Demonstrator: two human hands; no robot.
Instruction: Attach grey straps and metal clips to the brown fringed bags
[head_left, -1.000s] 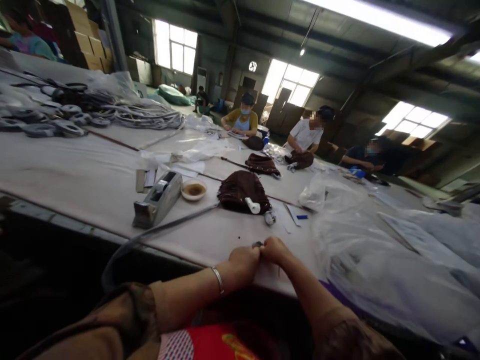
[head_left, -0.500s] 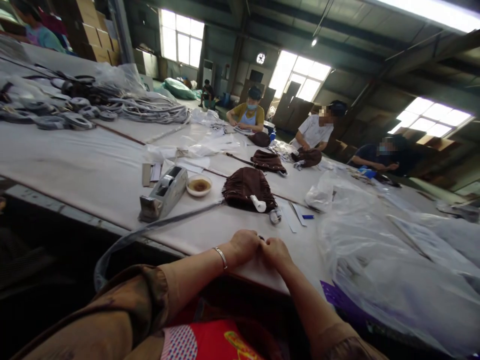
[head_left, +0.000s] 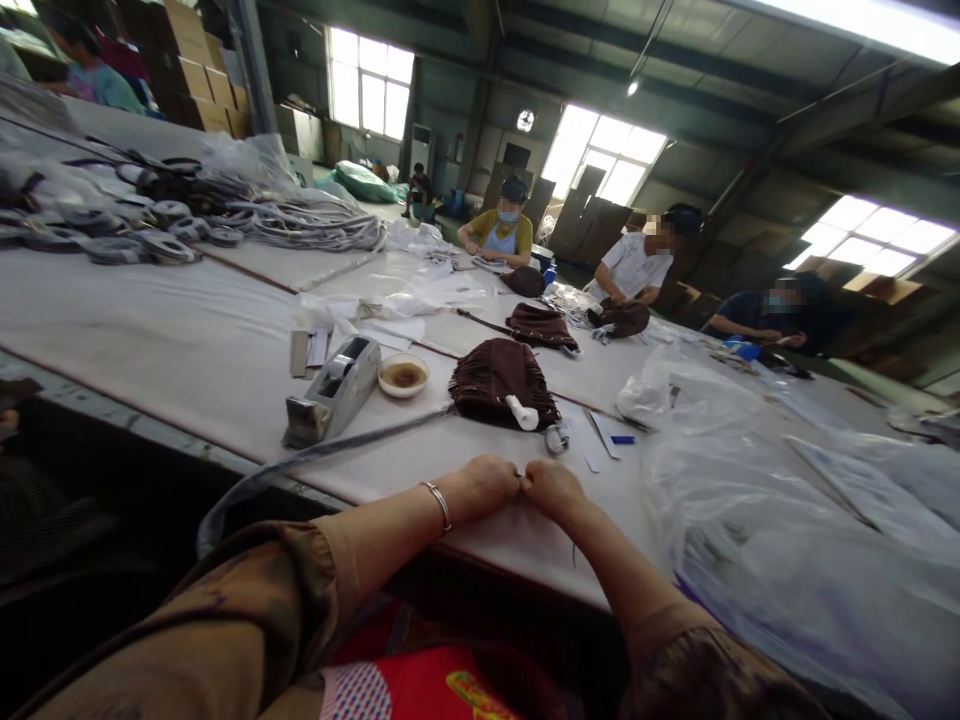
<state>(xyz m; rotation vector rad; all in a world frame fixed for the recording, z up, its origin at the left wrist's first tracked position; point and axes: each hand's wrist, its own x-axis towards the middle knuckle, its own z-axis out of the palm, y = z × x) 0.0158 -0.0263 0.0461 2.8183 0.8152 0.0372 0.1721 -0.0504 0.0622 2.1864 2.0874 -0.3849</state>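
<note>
My left hand (head_left: 487,487), with a silver bangle at its wrist, is closed near the front edge of the table. My right hand (head_left: 553,490) is closed too, its fingers meeting those of the left. Whatever they pinch is too small and covered to make out. A thin dark strand (head_left: 574,556) shows below the right wrist. Just beyond my hands lies a brown fringed suede bag (head_left: 501,382), with a white wrapped piece (head_left: 523,413) on its front. A wrapped strap (head_left: 322,447) runs from the bag leftward over the table edge.
A tape dispenser (head_left: 334,388) and a small bowl of brown stuff (head_left: 403,376) stand left of the bag. White strips (head_left: 600,435) lie to its right. Clear plastic bags (head_left: 765,520) cover the right side. Coiled straps (head_left: 172,230) pile up far left. Several people work across the table.
My fingertips have drawn closer and the dark bit between them no longer shows. The right forearm has shifted slightly right. The view has moved a little, shifting the scene rightward.
</note>
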